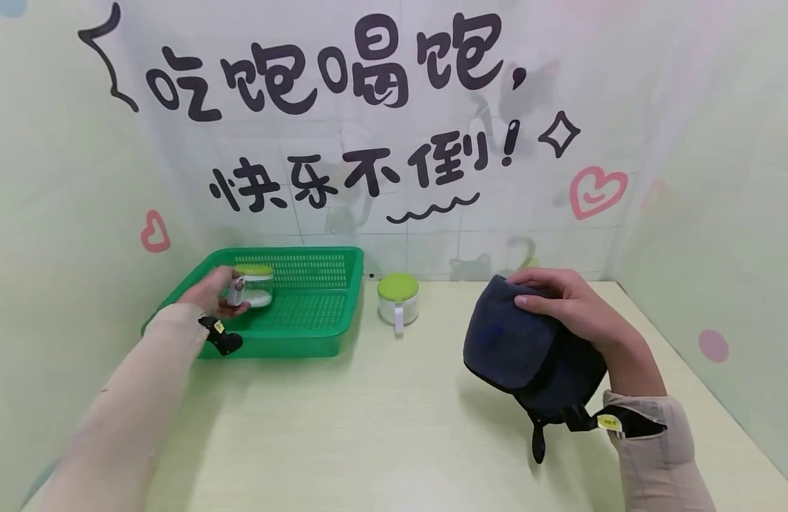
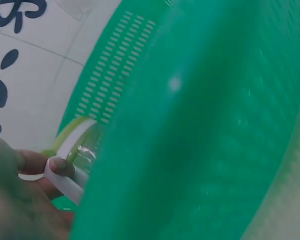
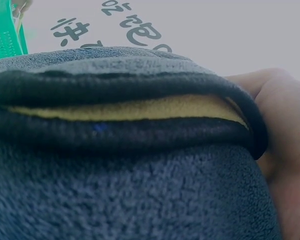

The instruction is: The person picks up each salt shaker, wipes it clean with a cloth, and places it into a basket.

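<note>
At the left, my left hand (image 1: 215,290) pinches the white handle of a clear seasoning jar (image 1: 259,290) with a green lid. The jar is inside the green plastic basket (image 1: 333,341), near its left end. In the left wrist view the basket wall hides part of the jar (image 2: 87,145); thumb and finger meet at its handle. On the right, my right hand (image 1: 570,302) grips a folded dark blue towel (image 1: 509,341) from above, its black-trimmed flap and loop hanging down. A yellow inner side shows between the towel's (image 3: 115,190) folds in the right wrist view.
Another jar (image 1: 399,306) with a green lid and white handle stands on the pale table (image 1: 368,427), right of the basket. Behind the table is a white wall covering (image 1: 432,220) with black lettering; side panels flank the table.
</note>
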{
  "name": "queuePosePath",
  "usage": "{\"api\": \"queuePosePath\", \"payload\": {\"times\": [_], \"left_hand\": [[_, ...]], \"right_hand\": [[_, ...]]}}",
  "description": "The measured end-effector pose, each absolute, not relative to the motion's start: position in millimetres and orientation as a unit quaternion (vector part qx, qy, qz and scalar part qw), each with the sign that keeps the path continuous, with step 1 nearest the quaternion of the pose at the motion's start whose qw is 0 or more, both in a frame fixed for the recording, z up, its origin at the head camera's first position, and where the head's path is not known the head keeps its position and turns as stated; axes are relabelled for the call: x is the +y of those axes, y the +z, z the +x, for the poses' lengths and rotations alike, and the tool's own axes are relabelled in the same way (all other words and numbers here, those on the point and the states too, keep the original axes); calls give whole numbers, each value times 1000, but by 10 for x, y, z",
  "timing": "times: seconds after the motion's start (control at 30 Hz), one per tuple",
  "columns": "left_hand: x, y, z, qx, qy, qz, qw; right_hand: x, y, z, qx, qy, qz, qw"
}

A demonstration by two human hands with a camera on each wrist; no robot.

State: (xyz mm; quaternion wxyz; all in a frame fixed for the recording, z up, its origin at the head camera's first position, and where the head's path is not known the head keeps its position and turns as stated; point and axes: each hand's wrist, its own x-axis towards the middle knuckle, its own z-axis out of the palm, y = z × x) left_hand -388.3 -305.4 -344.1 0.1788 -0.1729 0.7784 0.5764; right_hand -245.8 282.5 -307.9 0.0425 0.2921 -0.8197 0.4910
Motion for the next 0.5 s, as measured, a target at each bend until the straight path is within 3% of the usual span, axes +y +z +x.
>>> {"api": "queuePosePath", "payload": {"times": [0.13,0.5], "left_hand": [[-3100,-3431,-3885,832,506,-126,189],[-3131,-3454,-3880,871,436,-100,204]], "right_hand": [[2822,-3081,-2455,-820,490,294,40],[2825,-3078,-2456,-821,486,297,37]]}}
